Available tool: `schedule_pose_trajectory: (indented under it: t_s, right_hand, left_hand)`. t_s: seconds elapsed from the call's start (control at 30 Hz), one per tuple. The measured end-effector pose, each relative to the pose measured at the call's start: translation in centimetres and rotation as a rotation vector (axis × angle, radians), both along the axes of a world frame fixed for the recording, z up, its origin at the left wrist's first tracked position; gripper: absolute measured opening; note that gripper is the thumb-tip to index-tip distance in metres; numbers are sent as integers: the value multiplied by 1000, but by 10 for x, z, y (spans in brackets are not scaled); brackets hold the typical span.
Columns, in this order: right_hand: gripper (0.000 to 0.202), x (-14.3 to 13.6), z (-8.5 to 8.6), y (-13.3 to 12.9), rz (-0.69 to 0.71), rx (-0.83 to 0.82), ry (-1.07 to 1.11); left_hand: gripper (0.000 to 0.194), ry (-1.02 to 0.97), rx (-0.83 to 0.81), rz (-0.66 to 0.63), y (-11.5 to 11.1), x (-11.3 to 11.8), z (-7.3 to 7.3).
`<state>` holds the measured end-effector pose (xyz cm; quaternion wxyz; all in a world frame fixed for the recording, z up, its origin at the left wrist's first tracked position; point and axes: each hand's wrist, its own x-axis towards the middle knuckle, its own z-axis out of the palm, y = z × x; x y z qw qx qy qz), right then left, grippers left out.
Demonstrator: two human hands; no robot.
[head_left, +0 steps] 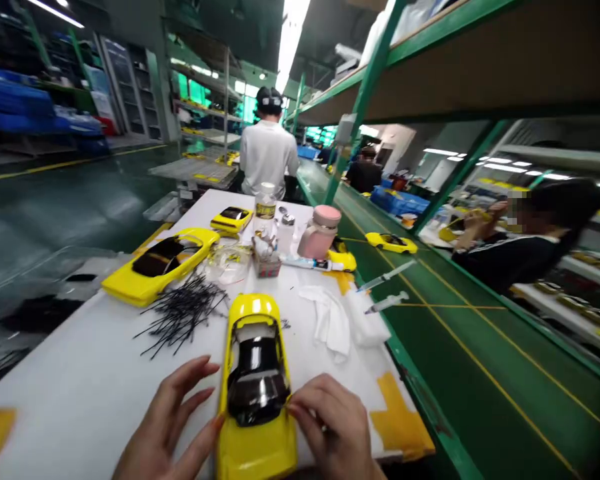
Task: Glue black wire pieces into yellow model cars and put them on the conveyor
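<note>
A yellow model car body with a dark windshield and roof lies lengthwise on the white table, close in front of me. At its left side is my left hand, fingers spread, the thumb tip touching the yellow edge. My right hand is closed in a pinch against the right side of the car, by the lower windshield corner. What the pinch holds, if anything, is too small to make out. Beyond my left hand lies a heap of thin black sticks. A crumpled white cloth rests right of the car.
Another yellow car body sits at the table's left edge, with a smaller-looking one behind. A pink cup, a clear bottle and two syringes, one nearer, stand or lie right. A green conveyor runs alongside; co-workers sit ahead and right.
</note>
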<state>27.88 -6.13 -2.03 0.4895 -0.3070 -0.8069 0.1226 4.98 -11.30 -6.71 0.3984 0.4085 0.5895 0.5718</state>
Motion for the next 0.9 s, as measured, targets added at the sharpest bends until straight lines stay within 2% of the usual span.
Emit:
schedule_pose_trajectory:
  t_s: [0.03, 0.17, 0.3, 0.9]
  right_hand:
    - [11, 1, 2, -2, -6, -23, -15]
    - [20, 6, 1, -5, -14, -39, -71]
    - [24, 8, -6, -3, -10, -35, -102]
    - [17, 3, -5, -5, 17, -14, -167]
  left_hand:
    - [59, -15, -7, -61, -2, 1, 7]
    - [57, -66, 28, -126, -3, 5, 34]
    - [61, -108, -17, -182, 1, 8, 46]
    - [66, -126, 22, -222, 2, 12, 43]
